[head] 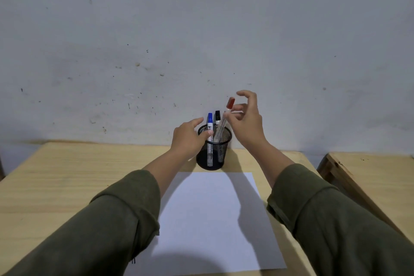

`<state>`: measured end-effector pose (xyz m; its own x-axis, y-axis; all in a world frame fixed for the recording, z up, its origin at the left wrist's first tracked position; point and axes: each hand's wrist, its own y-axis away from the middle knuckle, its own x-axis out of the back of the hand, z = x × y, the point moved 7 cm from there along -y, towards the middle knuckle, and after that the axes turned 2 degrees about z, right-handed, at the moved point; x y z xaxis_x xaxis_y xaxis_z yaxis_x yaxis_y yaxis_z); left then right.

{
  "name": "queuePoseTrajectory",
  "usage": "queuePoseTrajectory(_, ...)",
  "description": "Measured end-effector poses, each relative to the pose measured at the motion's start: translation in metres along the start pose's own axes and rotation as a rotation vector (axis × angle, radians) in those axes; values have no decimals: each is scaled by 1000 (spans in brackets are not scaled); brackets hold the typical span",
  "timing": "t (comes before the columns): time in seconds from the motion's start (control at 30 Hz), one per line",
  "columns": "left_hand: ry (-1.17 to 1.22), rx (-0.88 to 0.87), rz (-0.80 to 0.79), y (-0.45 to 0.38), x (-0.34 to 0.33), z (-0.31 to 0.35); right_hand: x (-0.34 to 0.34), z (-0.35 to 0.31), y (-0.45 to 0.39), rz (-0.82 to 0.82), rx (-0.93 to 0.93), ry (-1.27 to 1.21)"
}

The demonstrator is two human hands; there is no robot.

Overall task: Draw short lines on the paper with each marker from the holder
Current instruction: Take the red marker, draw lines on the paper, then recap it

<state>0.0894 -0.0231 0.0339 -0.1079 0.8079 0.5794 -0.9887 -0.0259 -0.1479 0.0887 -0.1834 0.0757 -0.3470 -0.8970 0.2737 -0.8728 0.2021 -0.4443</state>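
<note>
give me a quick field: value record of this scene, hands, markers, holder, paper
left hand: grips the rim of the holder
right hand: pinching the red marker, other fingers spread
red marker: tilted, cap up, lower end inside the holder
blue marker: upright in the holder, capped
black marker: upright in the holder, capped
holder: black mesh cup, beyond the paper
paper: white sheet, no lines visible
table: light wood

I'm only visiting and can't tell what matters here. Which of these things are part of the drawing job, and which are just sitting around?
Part of the job:
- red marker, pinched by the right hand
- blue marker
- black marker
- mesh holder, steadied by the left hand
- blank paper
- wooden table under it all

Just there:
- second wooden table, at the right
</note>
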Motion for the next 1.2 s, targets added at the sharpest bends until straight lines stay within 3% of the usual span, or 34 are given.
queuePoseTrajectory(0.17, 213, -70, 126, 8, 29, 29, 22, -43, -4, 72, 21, -239)
queuePoseTrajectory(0.27, 411, -114, 113, 20, 44, 52, 19, -65, 11, -61, 9, -286)
queuePoseTrajectory(0.43, 631, -95, -37, 51, 56, 73, 9, -88, 55, -244, -40, -315)
queuePoseTrajectory(0.57, 765, 6, -58, 72, 62, 63, 9, -98, 81, -339, -78, -287)
queuePoseTrajectory(0.77, 982, 241, 63, 98, 78, 32, 13, -106, 117, -469, -161, -416)
queuePoseTrajectory(0.9, 1002, 308, 80, 116, 80, 28, 18, -106, 130, -394, -210, -638)
queuePoseTrajectory(1.2, 925, 156, -13, 139, 76, 47, 3, -108, 147, -266, -310, -840)
